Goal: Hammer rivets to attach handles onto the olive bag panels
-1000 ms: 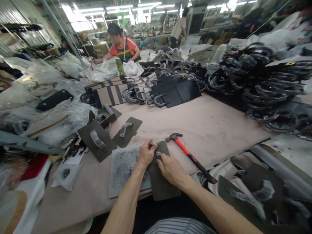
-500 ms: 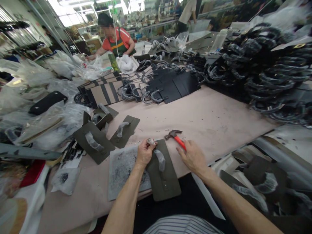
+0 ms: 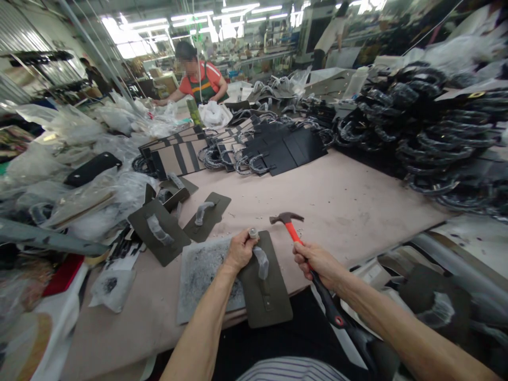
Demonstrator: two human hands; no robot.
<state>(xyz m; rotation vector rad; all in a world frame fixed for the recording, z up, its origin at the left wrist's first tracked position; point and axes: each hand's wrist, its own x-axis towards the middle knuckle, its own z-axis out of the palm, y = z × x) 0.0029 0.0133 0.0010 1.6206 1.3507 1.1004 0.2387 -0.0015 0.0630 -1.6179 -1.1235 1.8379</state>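
I report from the table point(image 3: 357, 180), the largest item at my station. On it lies a mottled slab point(image 3: 198, 280). An olive panel point(image 3: 278, 288) lies partly over the slab's right side, its lower end projecting past the table's near edge. My right hand point(image 3: 319, 263) is closed around the shaft of a hammer point(image 3: 293, 233), whose head is to the right of the panel. Smaller is the film-wrapped handle point(image 3: 261, 263) on the panel. Smallest is a pale cylinder point(image 3: 253, 233), pinched between thumb and fingers of my left hand point(image 3: 240, 251) at the panel's upper left; whether its lower end touches the panel, I cannot tell.

Risks, in my judgement: an off-centre blow could strike the pinching fingers; a tilted cylinder could skid and mark the panel; the unsupported end could let the panel tip.

Edges and clearance: bare table extends beyond and right of the hammer head; leftward, other panels point(image 3: 159, 233) crowd the slab. The hammer's butt reaches past the near edge.
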